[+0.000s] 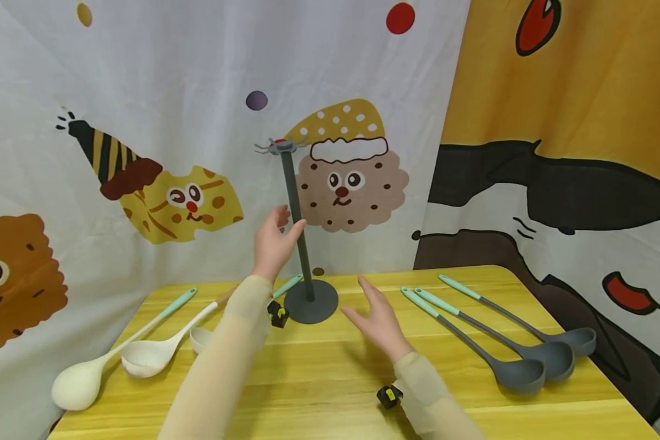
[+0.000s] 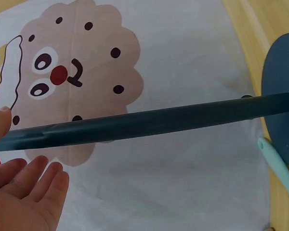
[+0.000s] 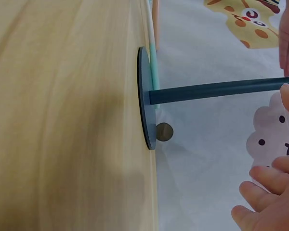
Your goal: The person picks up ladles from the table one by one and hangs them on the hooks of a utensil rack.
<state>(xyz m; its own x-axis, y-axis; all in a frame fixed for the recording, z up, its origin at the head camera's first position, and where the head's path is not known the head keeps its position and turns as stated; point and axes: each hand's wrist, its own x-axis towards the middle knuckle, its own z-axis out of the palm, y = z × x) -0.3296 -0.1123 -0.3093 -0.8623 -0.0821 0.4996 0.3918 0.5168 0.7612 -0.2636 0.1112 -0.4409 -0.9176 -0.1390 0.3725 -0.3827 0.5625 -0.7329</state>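
A dark grey utensil stand (image 1: 312,305) rises from a round base, with hooks (image 1: 282,145) at its top. Close to its pole (image 2: 149,121), my left hand (image 1: 274,241) is raised about halfway up, thumb and fingers spread with the pole between them in the left wrist view. Lower down, to the right of the base, my right hand (image 1: 382,321) hovers over the table with fingers extended and nothing held. Behind my left forearm, a pale ladle (image 1: 200,339) is partly hidden.
On the wooden table (image 1: 319,391), three grey ladles with mint handles (image 1: 519,374) lie at the right. At the left are a cream ladle (image 1: 78,385) with a mint handle and a white ladle (image 1: 148,357). A cartoon-printed curtain (image 1: 330,55) hangs behind.
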